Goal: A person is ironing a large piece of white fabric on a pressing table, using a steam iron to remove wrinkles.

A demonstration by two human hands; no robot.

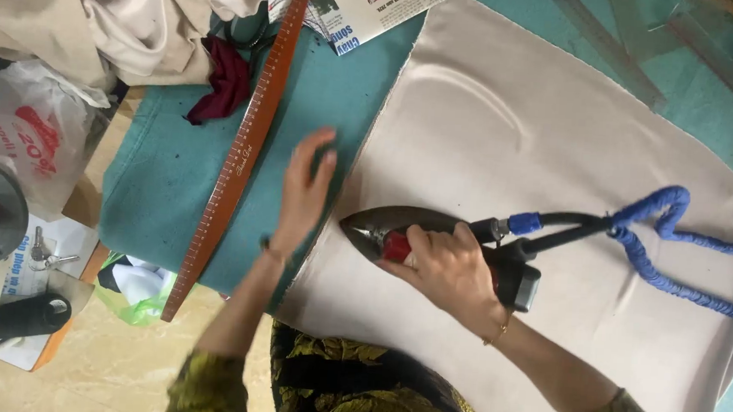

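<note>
Right hand (448, 268) fingers wrapped around iron (382, 229); left hand (303, 193) fingers spread flat just ahead on beige fabric (517, 139) edge: likely burn, scorch if lingering.

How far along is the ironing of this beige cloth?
Done: the beige cloth lies spread, mostly flat, on the teal pad. In hand: right hand grips the iron at the cloth's left edge; left hand lies flat beside it. Left: a curved crease shows near the top.

Teal-covered table (171, 175) above beige tiled floor (114, 378)
</note>
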